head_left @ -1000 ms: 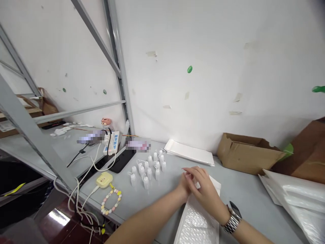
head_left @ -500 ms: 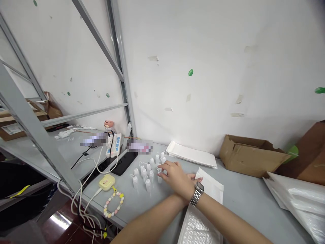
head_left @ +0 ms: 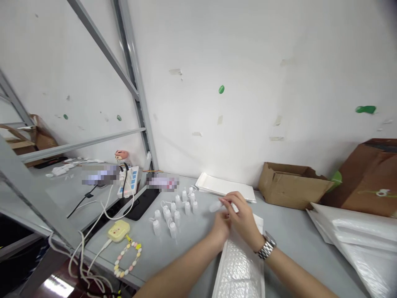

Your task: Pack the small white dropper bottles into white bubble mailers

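Observation:
A small translucent white squeeze bottle (head_left: 216,205), somewhat blurred, lies pinched in the fingers of my right hand (head_left: 243,215), which wears a metal watch. Just below and left of it, my left hand (head_left: 221,227) is closed at the upper left edge of a white bubble mailer (head_left: 240,265); its fingertips are partly hidden behind my right hand. The mailer lies lengthwise on the grey table. To the left, several similar white bottles (head_left: 173,229) with tethered caps stand upright in a loose group.
White flat mailers (head_left: 226,188) lie by the wall. On the right are an open cardboard box (head_left: 293,186), a brown box (head_left: 369,178) and stacked bubble mailers (head_left: 350,236). A yellow case (head_left: 119,230) with a beaded strap, a power strip (head_left: 128,182) and cables occupy the left.
My right hand has moved right from the bottle group and now holds one bottle above the mailer. My left hand has shifted left and my arms no longer cross. The view has turned slightly right.

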`<state>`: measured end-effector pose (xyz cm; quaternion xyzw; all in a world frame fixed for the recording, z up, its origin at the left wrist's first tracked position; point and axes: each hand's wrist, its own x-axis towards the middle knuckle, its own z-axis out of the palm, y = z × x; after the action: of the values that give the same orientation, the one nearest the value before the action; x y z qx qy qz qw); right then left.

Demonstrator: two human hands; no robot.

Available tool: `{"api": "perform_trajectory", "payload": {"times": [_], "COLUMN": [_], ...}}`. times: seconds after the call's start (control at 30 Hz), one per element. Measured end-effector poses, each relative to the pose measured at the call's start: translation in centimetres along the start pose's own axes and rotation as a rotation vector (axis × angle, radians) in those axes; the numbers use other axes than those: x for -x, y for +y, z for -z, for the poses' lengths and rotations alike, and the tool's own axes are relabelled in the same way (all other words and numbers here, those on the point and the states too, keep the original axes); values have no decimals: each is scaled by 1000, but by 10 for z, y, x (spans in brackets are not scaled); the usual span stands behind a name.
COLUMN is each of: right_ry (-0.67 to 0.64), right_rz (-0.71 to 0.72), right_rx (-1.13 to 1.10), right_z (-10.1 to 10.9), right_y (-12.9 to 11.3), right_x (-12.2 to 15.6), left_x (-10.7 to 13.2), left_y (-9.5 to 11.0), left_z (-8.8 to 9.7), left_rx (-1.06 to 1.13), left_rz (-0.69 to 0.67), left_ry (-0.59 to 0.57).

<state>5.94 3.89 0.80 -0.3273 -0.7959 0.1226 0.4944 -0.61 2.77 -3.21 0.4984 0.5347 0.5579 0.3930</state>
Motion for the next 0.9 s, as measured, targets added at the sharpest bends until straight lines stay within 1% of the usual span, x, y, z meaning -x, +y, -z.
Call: {"api": "perform_trajectory", "payload": {"times": [0.07,0.17,0.23,0.3,0.4,0.5,0.67,0.8,0.9], "right_ry": [103,221,253,228,161,107,-14,-106,-142], "right_rz": [-13,-107,-211,-335,-515,-606,-668,-672,-669], "right_rx": [-6,50,51,-16,-173,-254,-326,-362,-373], "right_z": [24,56,70,77,78,71,60,56,54], "right_y": [23,55,69,76,77,73,63,54,49], "right_x": [8,25,36,45,50,50,52,55,55], "left_x": [1,3,4,4,4,6,10,11,10], "left_y": [-4,-9,-10,-9,-7,-4,1,3,4], "left_z": [5,10,11,11,10,10,8,9,10], "left_rx": [97,193,231,251,268,272,280,259,252], "left_rz": [81,157,184,199,221,240,258,266,272], "left_ry": [-115,-212,-237,-244,-256,-270,-296,-282,-270]}}
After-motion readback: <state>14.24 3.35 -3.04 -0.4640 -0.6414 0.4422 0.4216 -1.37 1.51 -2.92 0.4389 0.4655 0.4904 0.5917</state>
